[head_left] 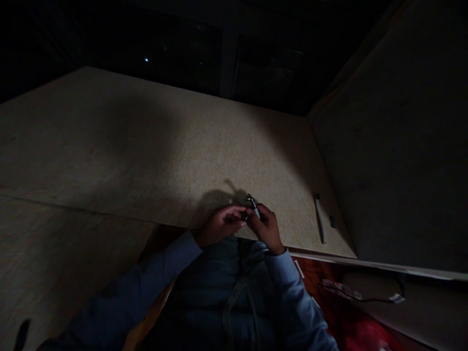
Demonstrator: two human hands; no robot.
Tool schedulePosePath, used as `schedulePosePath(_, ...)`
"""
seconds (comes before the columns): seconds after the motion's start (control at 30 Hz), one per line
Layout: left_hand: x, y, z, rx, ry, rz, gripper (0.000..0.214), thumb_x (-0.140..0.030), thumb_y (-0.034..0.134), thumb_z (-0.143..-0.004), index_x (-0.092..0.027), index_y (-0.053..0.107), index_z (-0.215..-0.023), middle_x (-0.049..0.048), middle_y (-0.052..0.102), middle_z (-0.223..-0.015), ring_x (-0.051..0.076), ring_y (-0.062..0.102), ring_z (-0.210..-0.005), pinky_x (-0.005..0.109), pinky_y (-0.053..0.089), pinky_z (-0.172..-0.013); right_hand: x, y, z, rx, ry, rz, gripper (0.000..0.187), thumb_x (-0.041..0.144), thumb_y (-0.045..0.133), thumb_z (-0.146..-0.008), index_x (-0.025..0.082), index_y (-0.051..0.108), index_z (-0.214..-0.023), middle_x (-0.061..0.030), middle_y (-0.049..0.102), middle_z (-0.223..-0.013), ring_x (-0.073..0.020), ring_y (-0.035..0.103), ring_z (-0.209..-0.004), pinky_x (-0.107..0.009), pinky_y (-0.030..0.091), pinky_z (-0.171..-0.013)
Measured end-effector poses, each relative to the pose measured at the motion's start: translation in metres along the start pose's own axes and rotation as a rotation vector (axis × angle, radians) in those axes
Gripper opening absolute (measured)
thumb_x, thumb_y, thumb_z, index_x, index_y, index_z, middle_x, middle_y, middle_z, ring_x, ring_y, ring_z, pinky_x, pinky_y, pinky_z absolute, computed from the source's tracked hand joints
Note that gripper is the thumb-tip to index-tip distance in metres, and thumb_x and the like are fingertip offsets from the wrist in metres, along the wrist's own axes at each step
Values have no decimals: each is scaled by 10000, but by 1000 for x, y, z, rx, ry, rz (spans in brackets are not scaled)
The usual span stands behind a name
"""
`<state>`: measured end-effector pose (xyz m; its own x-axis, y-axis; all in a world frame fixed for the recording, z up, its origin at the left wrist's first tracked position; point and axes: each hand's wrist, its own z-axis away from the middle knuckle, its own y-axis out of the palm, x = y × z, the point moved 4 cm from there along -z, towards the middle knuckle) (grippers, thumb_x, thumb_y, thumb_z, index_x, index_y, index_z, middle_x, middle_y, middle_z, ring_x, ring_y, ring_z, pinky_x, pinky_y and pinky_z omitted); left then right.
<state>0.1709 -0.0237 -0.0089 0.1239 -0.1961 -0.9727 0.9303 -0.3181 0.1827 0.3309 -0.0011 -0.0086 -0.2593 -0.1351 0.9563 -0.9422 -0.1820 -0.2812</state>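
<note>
Both hands meet at the near edge of a beige speckled desk (153, 161), close to my body. My left hand (219, 225) is curled, its fingertips pinching the lower end of a small shiny metal object (252, 204). My right hand (266, 226) is closed around the same small object, whose bright tip sticks up above the fingers. The scene is dim and I cannot name the object. Both arms wear blue-grey sleeves.
A white pen-like stick (320, 218) lies on the desk at the right, with a tiny dark item (332, 221) beside it. A grey partition wall (395, 161) stands on the right. Below it runs a dark cable (360, 296) over a red floor.
</note>
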Motion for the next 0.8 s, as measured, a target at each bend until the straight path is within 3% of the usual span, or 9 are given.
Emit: schedulePosePath(0.8, 1, 0, 0, 11, 0, 23, 568, -441, 738, -800, -131, 592, -1252, 25, 587, -862, 102, 559, -674, 208, 491, -547, 5, -1, 0, -23, -20, -31, 301, 445, 588, -940, 188, 604, -786, 15, 482, -679, -125, 413, -633, -239, 336, -569)
